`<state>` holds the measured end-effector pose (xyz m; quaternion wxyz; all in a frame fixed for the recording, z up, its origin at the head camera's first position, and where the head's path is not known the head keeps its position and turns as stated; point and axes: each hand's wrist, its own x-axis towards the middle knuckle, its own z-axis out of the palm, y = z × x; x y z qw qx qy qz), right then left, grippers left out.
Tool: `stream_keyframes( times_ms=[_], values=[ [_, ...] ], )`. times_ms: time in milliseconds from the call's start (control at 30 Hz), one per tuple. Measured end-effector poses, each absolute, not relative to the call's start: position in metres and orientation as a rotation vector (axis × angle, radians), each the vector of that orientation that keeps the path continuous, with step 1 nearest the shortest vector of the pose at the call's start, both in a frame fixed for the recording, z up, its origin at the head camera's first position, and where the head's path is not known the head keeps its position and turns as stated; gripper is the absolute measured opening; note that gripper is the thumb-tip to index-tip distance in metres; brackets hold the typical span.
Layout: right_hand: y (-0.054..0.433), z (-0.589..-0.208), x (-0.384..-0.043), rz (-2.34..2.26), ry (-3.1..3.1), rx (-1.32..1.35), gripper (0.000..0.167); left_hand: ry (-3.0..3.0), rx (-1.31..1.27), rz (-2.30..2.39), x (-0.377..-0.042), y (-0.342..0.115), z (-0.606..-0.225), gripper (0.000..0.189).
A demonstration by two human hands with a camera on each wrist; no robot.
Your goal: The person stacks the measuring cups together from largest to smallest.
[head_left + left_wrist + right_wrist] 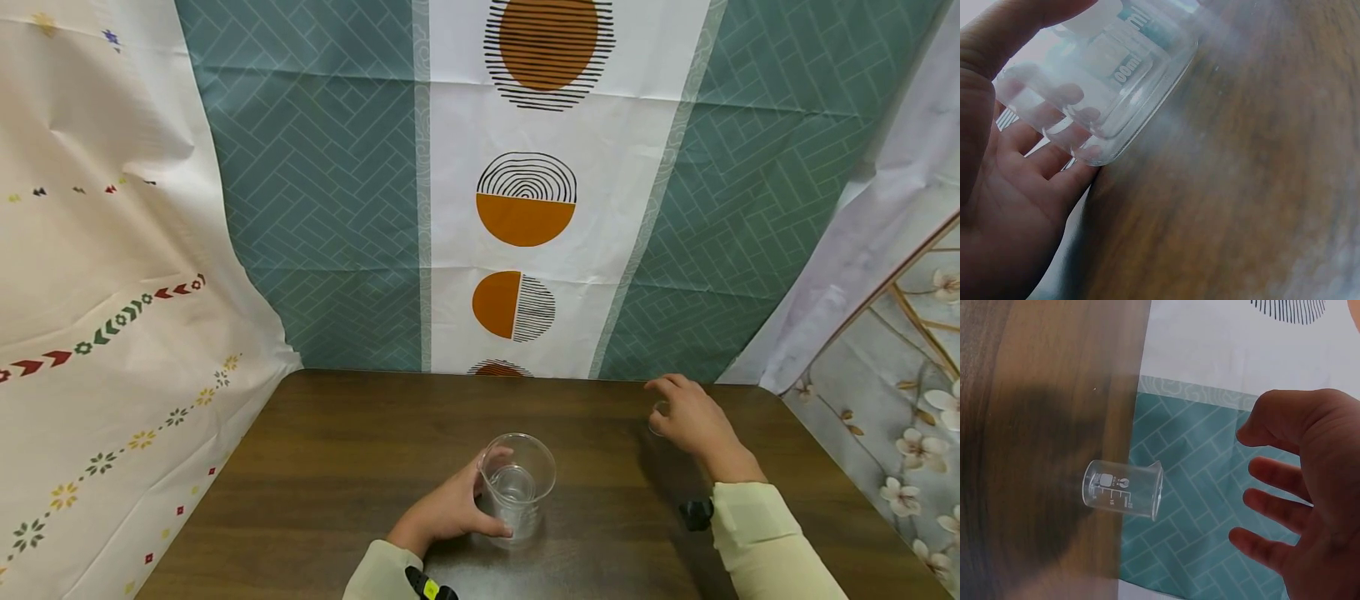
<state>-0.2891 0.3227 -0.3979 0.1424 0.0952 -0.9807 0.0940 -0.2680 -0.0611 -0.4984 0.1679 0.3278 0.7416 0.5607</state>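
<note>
A large clear beaker [525,500] stands upright on the wooden table, near the middle. My left hand [457,502] grips its side, thumb in front and fingers behind. In the left wrist view, fingers show through the beaker's [1122,94] clear wall, which carries white "ml" markings. Toward the table's far right, my right hand [693,421] hovers over a small clear beaker [1124,489] with white graduations and a spout. Its fingers [1275,506] are spread and loosely bent, apart from the small beaker. From the head view, that hand hides most of it.
The brown wooden table [337,467] ends at a hanging green and white cloth [337,208] behind. A cream patterned cloth [112,350] hangs at the left, and a floral one [877,408] at the right. The hand's shadow falls beside the small beaker.
</note>
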Motion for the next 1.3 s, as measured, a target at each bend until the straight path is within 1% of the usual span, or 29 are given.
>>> stream_keyframes(
  times_ms=[233,1300],
  values=[
    [0.325,-0.400,-0.291,0.275,-2.824,0.268,0.043,2.124,0.932,1.589,-0.267,-0.061,-0.498,0.091],
    [0.337,-0.412,-0.299,0.298,-2.898,0.255,0.043,2.133,0.944,1.584,-0.268,-0.061,-0.497,0.093]
  ],
)
